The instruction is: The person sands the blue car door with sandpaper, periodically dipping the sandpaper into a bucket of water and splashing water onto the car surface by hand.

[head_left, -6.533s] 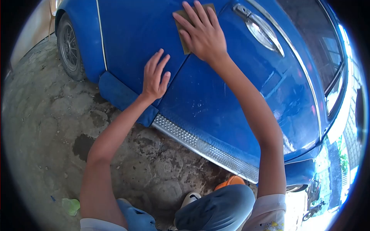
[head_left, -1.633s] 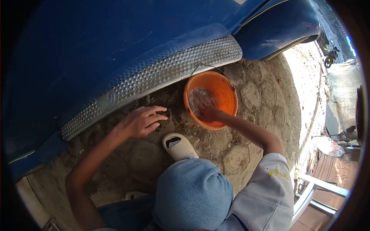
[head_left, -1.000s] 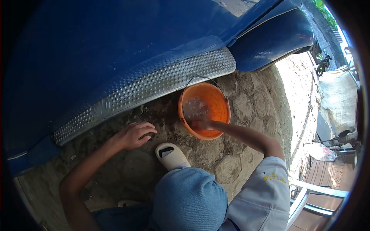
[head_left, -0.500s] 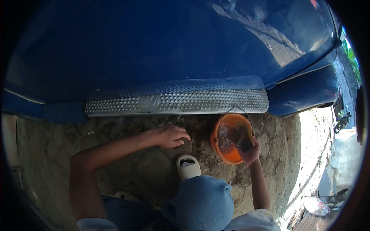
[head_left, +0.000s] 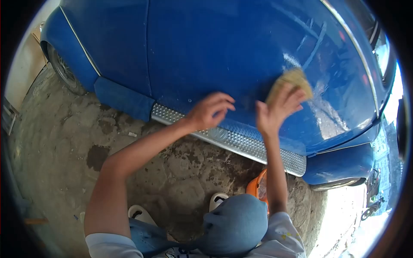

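So a yellowish-brown sheet (head_left: 293, 78) is being covered by the right hand (head_left: 275, 109), open with fingers fanned out, over the blue car door (head_left: 215, 51), right of centre. The left hand (head_left: 209, 114) is being held half-open mid-frame, nothing gripped, can't tell if the door's being touched. Lower right of centre, an orange bucket (head_left: 253, 185) is being partly hidden by the right forearm.

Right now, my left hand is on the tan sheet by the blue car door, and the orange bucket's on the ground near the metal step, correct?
Not quite: the head view shows your right hand on the tan sheet by the blue car door. The orange bucket is indeed on the ground near the metal step.
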`<action>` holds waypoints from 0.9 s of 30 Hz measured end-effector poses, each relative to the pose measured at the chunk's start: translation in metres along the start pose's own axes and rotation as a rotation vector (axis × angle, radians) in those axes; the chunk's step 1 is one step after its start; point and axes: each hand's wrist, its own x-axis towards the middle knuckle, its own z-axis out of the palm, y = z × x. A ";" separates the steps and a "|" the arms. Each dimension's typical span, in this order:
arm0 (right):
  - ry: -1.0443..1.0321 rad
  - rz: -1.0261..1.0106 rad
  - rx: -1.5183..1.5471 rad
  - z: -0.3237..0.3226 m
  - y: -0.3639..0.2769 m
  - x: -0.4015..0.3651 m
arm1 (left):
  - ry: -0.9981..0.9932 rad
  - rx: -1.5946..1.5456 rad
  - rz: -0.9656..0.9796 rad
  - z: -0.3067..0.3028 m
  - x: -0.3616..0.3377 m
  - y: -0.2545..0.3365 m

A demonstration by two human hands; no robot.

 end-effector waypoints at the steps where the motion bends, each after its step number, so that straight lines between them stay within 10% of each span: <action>1: -0.013 -0.104 -0.116 0.019 -0.018 0.010 | 0.128 0.041 -0.048 -0.020 0.007 -0.004; 8: -0.189 -0.245 -0.311 0.048 -0.124 0.090 | 0.736 0.336 0.191 -0.126 0.076 -0.013; 18: -0.301 -0.490 -0.383 0.036 -0.101 0.064 | 0.663 0.321 0.300 -0.126 0.107 0.009; 27: 0.021 -0.649 -0.284 0.110 -0.228 0.179 | 1.023 0.560 0.378 -0.212 0.127 -0.008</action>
